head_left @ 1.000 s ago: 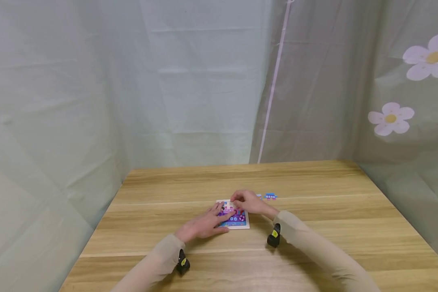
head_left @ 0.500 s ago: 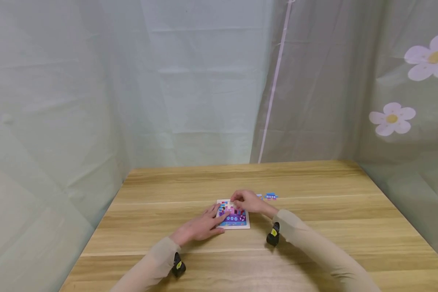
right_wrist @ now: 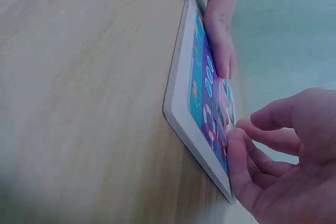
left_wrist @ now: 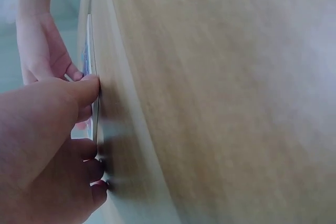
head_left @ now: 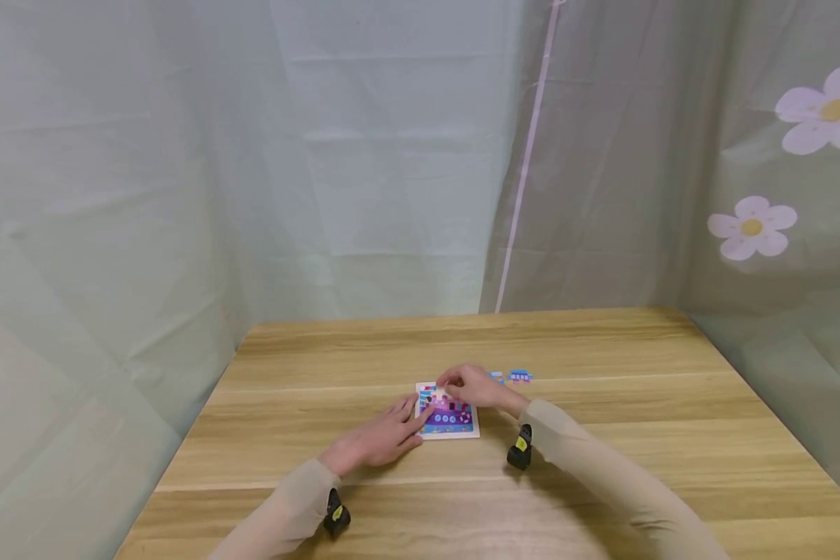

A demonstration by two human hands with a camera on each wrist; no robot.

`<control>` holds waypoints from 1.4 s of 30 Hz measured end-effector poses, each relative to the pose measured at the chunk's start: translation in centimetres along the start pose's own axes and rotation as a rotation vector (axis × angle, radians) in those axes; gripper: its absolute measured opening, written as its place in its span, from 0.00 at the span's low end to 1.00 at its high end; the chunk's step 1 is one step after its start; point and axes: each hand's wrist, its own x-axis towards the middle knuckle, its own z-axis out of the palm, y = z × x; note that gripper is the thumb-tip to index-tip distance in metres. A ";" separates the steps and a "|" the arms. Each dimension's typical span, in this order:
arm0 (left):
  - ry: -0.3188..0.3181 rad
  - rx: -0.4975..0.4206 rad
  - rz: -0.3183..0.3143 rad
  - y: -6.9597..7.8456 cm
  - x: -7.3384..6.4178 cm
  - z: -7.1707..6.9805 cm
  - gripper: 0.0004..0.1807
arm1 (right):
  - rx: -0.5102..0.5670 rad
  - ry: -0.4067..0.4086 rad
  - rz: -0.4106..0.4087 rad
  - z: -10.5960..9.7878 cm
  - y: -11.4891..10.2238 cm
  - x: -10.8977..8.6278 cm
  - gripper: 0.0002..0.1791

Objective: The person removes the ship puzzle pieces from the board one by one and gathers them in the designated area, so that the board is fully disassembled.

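Observation:
A small jigsaw puzzle board (right_wrist: 179,85) lies flat on the table, with a white frame and a picture of a purple ship on blue. My left hand (head_left: 381,438) rests along its left side, index finger stretched over the picture and thumb at the near left corner. In the left wrist view, the thumb (left_wrist: 86,88) touches the board's edge. Over the board's upper right part is my right hand (head_left: 472,386), fingers bent, fingertips close at the picture. A pale patch shows beside them. Whether these fingertips pinch a puzzle piece, I cannot tell.
A loose blue and purple puzzle piece (head_left: 519,376) lies right of the board on the wooden table (head_left: 602,443). Another blue piece (head_left: 496,376) shows partly behind the right hand. Hanging sheets (head_left: 364,194) surround the table at the back and sides.
My left hand has drawn back leftward, uncovering more of the picture. The right hand has shifted slightly left, its fingertips still at the board's upper part.

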 end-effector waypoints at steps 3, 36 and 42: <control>0.007 0.015 0.013 0.0 0.1 0.0 0.31 | -0.018 0.005 -0.006 0.0 -0.3 0.1 0.14; -0.050 -0.002 -0.033 0.8 -0.2 -0.1 0.38 | -0.020 0.019 0.011 1.3 -0.9 0.4 0.11; -0.063 -0.004 -0.040 0.7 -0.1 0.1 0.38 | 0.012 0.023 0.029 1.3 -1.2 0.2 0.10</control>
